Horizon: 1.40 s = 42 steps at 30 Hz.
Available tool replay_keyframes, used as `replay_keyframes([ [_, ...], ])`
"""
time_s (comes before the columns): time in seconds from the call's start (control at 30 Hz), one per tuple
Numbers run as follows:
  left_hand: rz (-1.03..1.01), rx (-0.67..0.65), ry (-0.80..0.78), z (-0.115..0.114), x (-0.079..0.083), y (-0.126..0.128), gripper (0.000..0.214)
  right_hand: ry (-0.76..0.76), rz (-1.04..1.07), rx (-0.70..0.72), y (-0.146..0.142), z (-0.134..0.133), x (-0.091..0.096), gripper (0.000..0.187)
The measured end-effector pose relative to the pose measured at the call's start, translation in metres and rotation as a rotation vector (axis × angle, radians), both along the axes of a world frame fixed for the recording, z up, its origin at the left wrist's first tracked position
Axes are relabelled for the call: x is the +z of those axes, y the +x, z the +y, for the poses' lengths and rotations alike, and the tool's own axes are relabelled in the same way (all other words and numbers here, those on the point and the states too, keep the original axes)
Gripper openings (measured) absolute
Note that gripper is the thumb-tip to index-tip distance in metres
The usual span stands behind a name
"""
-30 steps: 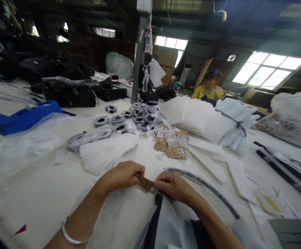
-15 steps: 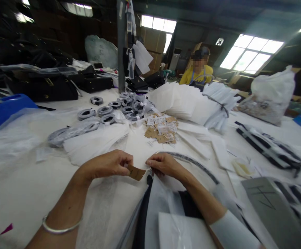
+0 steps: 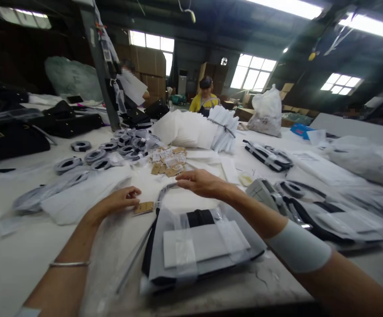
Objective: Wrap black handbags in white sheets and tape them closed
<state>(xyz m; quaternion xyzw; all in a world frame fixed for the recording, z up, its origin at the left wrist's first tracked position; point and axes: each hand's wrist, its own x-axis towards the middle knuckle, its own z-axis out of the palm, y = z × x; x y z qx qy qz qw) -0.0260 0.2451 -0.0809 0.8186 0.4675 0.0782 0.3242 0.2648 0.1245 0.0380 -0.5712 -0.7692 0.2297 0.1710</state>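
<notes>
A black handbag wrapped in white sheets and clear film (image 3: 260, 254) lies in front of me, a pale flat piece (image 3: 208, 246) taped on top. Its wrapped handle (image 3: 162, 193) arches up at the back left. At that corner a brown card tag (image 3: 144, 208) lies by the handle's base. My left hand (image 3: 120, 201) is just left of the tag, fingers loosely curved and apart, with no grip on it visible. My right hand (image 3: 201, 182) reaches over the bag, fingers stretched out by the top of the handle; I cannot tell whether they touch it.
Behind the bag lie a pile of tags (image 3: 168, 160), rolled wrapped straps (image 3: 125, 147) and a stack of white sheets (image 3: 185, 127). More wrapped bags (image 3: 340, 218) are on the right. A metal post (image 3: 101, 66) stands at the back left. A person in yellow (image 3: 206, 99) is across the table.
The view has swung right and shows more of the bag. My left hand has let go of the brown tag. My right hand has left the handle's base, its fingers now stretched out.
</notes>
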Motion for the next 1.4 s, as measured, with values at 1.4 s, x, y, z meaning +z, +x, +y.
replay_keyframes([
  [1.4, 0.222, -0.150, 0.254, -0.040, -0.001, 0.095, 0.054, -0.176, 0.234, -0.275, 0.096, -0.026, -0.099, 0.044],
])
